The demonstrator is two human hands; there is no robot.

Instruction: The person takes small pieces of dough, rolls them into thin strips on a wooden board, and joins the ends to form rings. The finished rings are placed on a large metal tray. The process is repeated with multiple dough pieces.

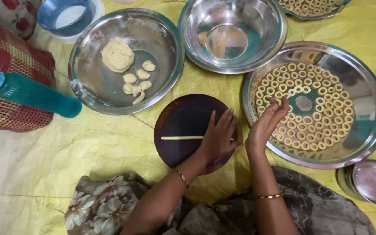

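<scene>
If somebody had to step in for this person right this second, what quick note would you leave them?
Left hand: flat, palm down, on a thin rope of dough lying across the round dark board.
Right hand: open and holding nothing, raised at the near rim of the big steel plate.
Done: that plate is nearly covered with small dough rings; another tray of rings sits at the top edge.
Left: a lump of dough and several small pieces wait in the steel bowl on the left. The middle bowl looks empty.
</scene>
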